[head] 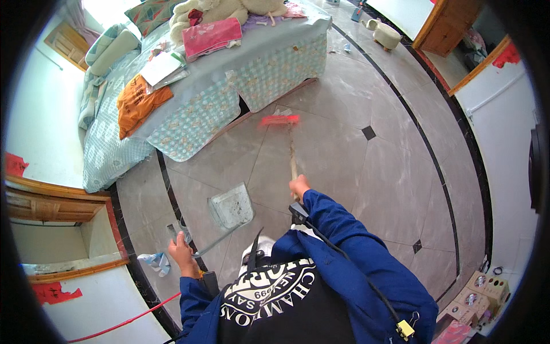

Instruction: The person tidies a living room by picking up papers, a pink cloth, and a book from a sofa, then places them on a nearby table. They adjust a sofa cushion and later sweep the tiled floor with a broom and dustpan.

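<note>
My right hand [299, 187] is closed around the wooden handle of a broom [293, 161]. The broom's red head [280, 120], blurred, is on the tiled floor near the bed, beside some pale crumpled litter [282, 112]. My left hand [181, 249] is closed on the end of the bent handle of a metal dustpan [232, 206], whose pan lies lower left of the broom head, apart from it. Clear plastic [184, 232] shows beside my left hand; whether the hand holds it, I cannot tell.
A bed [275, 69] with a hanging checked cover stands ahead, bearing an orange bag [139, 103], papers and plush toys. A crumpled wrapper [158, 263] lies at left. A small stool [386, 35] stands far right; several boxes [470, 301] sit lower right. A red cord [129, 320] runs lower left.
</note>
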Demonstrator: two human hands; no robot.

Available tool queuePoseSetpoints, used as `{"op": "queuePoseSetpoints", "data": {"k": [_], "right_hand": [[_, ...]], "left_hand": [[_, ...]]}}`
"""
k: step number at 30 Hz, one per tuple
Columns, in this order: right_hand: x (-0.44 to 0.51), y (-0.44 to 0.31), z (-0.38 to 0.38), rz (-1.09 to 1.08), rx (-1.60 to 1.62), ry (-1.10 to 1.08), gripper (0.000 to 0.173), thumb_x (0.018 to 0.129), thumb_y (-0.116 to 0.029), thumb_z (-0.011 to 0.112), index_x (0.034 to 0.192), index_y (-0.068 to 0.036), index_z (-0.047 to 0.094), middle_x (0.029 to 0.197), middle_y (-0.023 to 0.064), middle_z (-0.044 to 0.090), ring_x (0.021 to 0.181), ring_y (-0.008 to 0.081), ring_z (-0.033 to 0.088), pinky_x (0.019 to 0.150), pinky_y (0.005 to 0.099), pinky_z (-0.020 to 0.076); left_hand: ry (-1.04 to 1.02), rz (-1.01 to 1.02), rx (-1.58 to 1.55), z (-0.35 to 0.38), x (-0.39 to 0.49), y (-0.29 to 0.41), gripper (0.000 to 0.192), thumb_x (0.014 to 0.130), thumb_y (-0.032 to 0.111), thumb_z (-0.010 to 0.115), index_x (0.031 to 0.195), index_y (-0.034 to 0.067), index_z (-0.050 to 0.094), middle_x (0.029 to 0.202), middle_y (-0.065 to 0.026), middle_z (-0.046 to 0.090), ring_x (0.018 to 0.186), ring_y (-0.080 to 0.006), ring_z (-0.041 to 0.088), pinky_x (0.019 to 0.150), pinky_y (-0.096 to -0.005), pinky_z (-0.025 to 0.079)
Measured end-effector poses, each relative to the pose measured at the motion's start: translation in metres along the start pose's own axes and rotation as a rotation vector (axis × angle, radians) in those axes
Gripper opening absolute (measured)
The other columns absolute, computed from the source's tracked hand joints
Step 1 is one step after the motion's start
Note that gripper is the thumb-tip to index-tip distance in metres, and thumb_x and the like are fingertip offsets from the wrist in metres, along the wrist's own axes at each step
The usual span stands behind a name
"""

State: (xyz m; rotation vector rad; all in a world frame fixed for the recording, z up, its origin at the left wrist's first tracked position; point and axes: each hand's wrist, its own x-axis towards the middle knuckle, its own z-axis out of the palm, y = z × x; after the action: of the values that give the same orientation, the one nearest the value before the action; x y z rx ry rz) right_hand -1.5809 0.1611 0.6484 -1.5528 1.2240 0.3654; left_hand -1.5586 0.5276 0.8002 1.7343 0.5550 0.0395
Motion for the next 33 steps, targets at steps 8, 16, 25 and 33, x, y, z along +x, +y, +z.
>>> {"op": "queuePoseSetpoints", "data": {"k": [8,16,25,33], "right_hand": [[0.109,-0.064,-0.062,0.077,0.405,0.201,0.016,0.07,-0.004,0.05,0.079,0.009,0.051,0.061,0.0179,0.055,0.048,0.0249,0.058,0.039,0.0343,0.0447],[0.074,-0.092,-0.237,0.154,0.869,-0.334,0.009,0.073,-0.011,0.053,0.073,-0.003,0.051,0.06,0.0006,0.052,0.04,0.01,0.046,0.035,0.0237,0.0355],[0.039,-0.128,-0.305,0.141,-0.331,-0.247,0.021,0.077,-0.019,0.054,0.082,0.0,0.051,0.056,0.0047,0.048,0.039,0.0145,0.046,0.032,0.0293,0.0368],[0.183,-0.181,-0.373,0.021,-0.46,-0.406,0.03,0.078,-0.02,0.054,0.105,-0.007,0.05,0.057,0.0052,0.048,0.041,0.0134,0.045,0.035,0.0282,0.0397]], "left_hand": [[-0.164,0.0,0.048,0.137,0.046,0.053,0.024,0.076,0.016,0.059,0.061,0.011,0.041,0.046,0.0063,0.034,0.035,-0.0043,0.03,0.032,-0.0207,0.022],[-0.409,0.109,0.205,0.28,0.122,0.052,0.024,0.077,0.015,0.058,0.059,0.01,0.044,0.05,0.0097,0.032,0.043,-0.0009,0.025,0.039,-0.0213,0.016],[-0.453,0.124,0.181,0.389,0.175,0.086,0.024,0.074,0.013,0.059,0.057,0.006,0.045,0.052,0.0082,0.034,0.048,-0.0029,0.026,0.042,-0.0238,0.019],[-0.308,0.044,0.149,0.45,0.155,0.114,0.019,0.076,0.013,0.058,0.061,0.008,0.048,0.051,0.0089,0.034,0.045,-0.0017,0.028,0.041,-0.0215,0.018]]}}
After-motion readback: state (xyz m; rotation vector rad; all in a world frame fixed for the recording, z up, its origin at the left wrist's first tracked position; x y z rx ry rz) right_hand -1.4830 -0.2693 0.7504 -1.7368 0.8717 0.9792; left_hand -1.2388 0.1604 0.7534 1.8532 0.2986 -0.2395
